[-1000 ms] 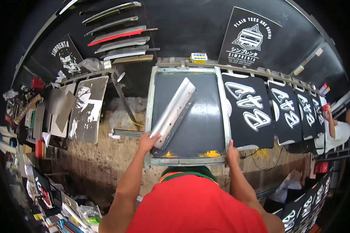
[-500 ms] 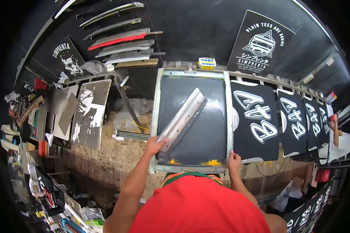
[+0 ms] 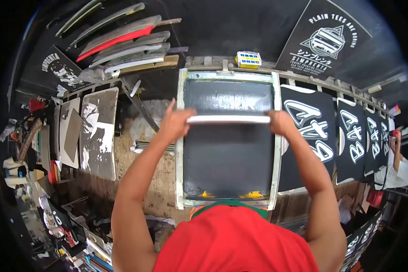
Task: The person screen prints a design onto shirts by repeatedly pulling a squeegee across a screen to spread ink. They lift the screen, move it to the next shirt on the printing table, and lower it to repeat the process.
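A long pale squeegee (image 3: 229, 119) lies level across the upper half of a framed printing screen (image 3: 179, 158). My left hand (image 3: 177, 121) grips its left end, with the thumb side blurred and one finger raised. At its right end my right hand (image 3: 280, 122) is closed round the bar, near the frame's right side. Dark mesh (image 3: 229, 158) shows below the bar, and a wet, shiny patch lies above it. Yellow smears (image 3: 254, 194) mark the lower edge of the mesh.
Black shirts with white lettering (image 3: 303, 131) lie on boards to the right. Another person (image 3: 398, 170) is at the far right. Stained boards (image 3: 99, 136) stand to the left. A yellow and white box (image 3: 248, 60) sits beyond the frame. More squeegees (image 3: 122, 38) hang on the wall.
The squeegee has turned from slanted to level across the screen. My right hand has left the frame's lower right side and taken its right end; my left hand has moved up.
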Demonstrator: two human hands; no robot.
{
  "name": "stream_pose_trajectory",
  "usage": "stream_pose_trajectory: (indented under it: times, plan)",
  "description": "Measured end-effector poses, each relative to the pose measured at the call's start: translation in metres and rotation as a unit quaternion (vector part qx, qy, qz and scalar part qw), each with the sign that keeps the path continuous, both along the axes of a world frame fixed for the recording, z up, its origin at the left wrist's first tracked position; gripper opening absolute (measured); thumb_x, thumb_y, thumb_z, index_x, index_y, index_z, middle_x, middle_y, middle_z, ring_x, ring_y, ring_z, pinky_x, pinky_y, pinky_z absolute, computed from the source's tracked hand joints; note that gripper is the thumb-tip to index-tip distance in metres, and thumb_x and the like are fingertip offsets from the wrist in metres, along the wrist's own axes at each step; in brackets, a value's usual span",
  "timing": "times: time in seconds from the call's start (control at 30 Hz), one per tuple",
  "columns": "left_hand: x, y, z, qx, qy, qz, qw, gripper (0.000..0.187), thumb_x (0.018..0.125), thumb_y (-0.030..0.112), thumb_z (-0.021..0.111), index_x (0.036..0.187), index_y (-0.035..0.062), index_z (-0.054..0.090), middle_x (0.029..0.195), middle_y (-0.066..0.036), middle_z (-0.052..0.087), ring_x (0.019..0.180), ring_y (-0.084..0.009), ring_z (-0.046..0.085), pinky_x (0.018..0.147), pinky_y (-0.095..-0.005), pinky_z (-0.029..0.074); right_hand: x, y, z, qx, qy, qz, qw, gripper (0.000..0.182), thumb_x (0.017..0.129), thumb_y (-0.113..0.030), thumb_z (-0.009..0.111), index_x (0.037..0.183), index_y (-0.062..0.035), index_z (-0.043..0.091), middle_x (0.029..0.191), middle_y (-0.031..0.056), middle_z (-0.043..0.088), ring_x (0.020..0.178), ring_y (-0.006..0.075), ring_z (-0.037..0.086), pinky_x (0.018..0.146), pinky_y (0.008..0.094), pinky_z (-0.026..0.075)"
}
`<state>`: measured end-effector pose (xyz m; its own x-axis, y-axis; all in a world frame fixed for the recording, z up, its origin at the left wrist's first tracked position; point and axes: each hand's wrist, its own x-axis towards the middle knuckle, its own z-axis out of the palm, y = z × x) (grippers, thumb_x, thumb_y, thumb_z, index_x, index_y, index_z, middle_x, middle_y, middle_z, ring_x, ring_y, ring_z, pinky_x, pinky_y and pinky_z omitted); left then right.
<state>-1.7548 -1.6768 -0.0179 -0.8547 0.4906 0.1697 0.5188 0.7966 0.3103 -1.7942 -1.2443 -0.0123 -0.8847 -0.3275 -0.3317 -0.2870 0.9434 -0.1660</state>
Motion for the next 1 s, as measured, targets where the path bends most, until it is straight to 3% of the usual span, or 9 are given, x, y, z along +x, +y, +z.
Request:
stream_pose_trajectory:
  times: [0.17, 0.27, 0.33, 0.47, 0.67, 0.7, 0.77, 0.9, 1.0]
  plan:
    - [-0.111, 0.018, -0.036, -0.048, 0.041, 0.083, 0.995, 0.043, 0.079, -0.002, 0.065, 0.120, 0.0106, 0.067, 0.126, -0.012, 0.070, 0.118, -0.0305, 0.065, 0.110, -0.0469, 0.044, -0.098, -0.003, -0.060, -0.046, 0.164, 0.005, 0.985, 0.040, 0.080, -0.008, 0.059, 0.118, -0.0110, 0.072, 0.107, 0.0194, 0.073, 0.097, 0.0361, 0.071, 0.087, 0.0458, 0.057]
    - [-0.121, 0.032, -0.038, -0.196, -0.168, 0.149, 0.955, 0.042, 0.080, -0.001, 0.061, 0.121, 0.0092, 0.067, 0.123, -0.013, 0.070, 0.114, -0.0337, 0.066, 0.100, -0.0481, 0.050, -0.117, 0.002, -0.087, -0.062, 0.186, -0.024, 0.980, 0.041, 0.080, -0.007, 0.059, 0.118, -0.0107, 0.073, 0.112, 0.0187, 0.072, 0.104, 0.0357, 0.069, 0.088, 0.0470, 0.056]
    - [-0.096, 0.027, -0.050, -0.135, -0.048, 0.125, 0.982, 0.043, 0.080, 0.001, 0.061, 0.121, 0.0098, 0.067, 0.118, -0.014, 0.071, 0.109, -0.0347, 0.067, 0.091, -0.0502, 0.052, -0.077, 0.001, -0.076, -0.048, 0.156, -0.027, 0.986, 0.041, 0.079, -0.007, 0.059, 0.117, -0.0106, 0.073, 0.110, 0.0177, 0.071, 0.102, 0.0356, 0.069, 0.087, 0.0472, 0.056]
    - [0.041, 0.026, -0.035, -0.181, -0.166, 0.134, 0.960, 0.059, 0.078, 0.009, 0.065, 0.137, 0.0105, 0.060, 0.131, -0.009, 0.067, 0.121, -0.0239, 0.063, 0.101, -0.0526, 0.038, 0.057, 0.002, -0.060, -0.028, 0.071, -0.022, 0.997, 0.058, 0.068, -0.002, 0.068, 0.125, -0.0111, 0.067, 0.121, 0.0125, 0.070, 0.105, 0.0328, 0.067, 0.092, 0.0441, 0.052]
    - [0.295, 0.002, -0.045, -0.120, -0.274, 0.036, 0.954, 0.067, 0.078, 0.012, 0.070, 0.143, 0.0119, 0.054, 0.143, -0.007, 0.060, 0.131, -0.0175, 0.057, 0.104, -0.0514, 0.037, 0.323, 0.019, -0.061, -0.150, -0.011, -0.030, 0.988, 0.069, 0.056, 0.002, 0.073, 0.124, -0.0066, 0.067, 0.125, 0.0135, 0.070, 0.120, 0.0332, 0.064, 0.104, 0.0487, 0.046]
    - [0.284, 0.004, -0.042, -0.120, -0.275, 0.036, 0.953, 0.067, 0.078, 0.012, 0.070, 0.143, 0.0119, 0.054, 0.143, -0.007, 0.060, 0.131, -0.0175, 0.057, 0.104, -0.0514, 0.037, 0.318, 0.020, -0.065, -0.150, -0.013, -0.031, 0.988, 0.069, 0.056, 0.002, 0.073, 0.124, -0.0066, 0.067, 0.125, 0.0135, 0.070, 0.120, 0.0332, 0.064, 0.104, 0.0487, 0.046]
    - [0.224, 0.009, -0.041, -0.195, -0.244, 0.049, 0.949, 0.068, 0.077, 0.008, 0.070, 0.143, 0.0117, 0.055, 0.143, -0.007, 0.060, 0.132, -0.0193, 0.057, 0.105, -0.0500, 0.037, 0.276, 0.021, -0.079, -0.120, 0.020, -0.032, 0.992, 0.041, 0.079, -0.008, 0.066, 0.120, -0.0052, 0.067, 0.123, 0.0147, 0.069, 0.122, 0.0359, 0.062, 0.104, 0.0526, 0.045]
    - [0.025, 0.020, -0.050, -0.168, -0.066, 0.124, 0.976, 0.059, 0.078, 0.004, 0.065, 0.136, 0.0114, 0.061, 0.125, -0.008, 0.068, 0.116, -0.0230, 0.065, 0.104, -0.0476, 0.039, 0.050, -0.007, -0.065, -0.068, 0.083, -0.070, 0.992, 0.062, 0.066, 0.005, 0.073, 0.126, -0.0092, 0.066, 0.124, 0.0135, 0.069, 0.116, 0.0367, 0.063, 0.104, 0.0452, 0.047]
    - [-0.081, 0.016, -0.069, -0.110, 0.048, 0.129, 0.984, 0.051, 0.077, 0.004, 0.064, 0.127, 0.0131, 0.068, 0.112, -0.008, 0.073, 0.104, -0.0271, 0.069, 0.096, -0.0457, 0.042, -0.067, -0.010, -0.074, -0.123, 0.222, -0.048, 0.966, 0.042, 0.074, -0.003, 0.062, 0.113, -0.0078, 0.074, 0.108, 0.0151, 0.072, 0.103, 0.0340, 0.069, 0.091, 0.0422, 0.054]
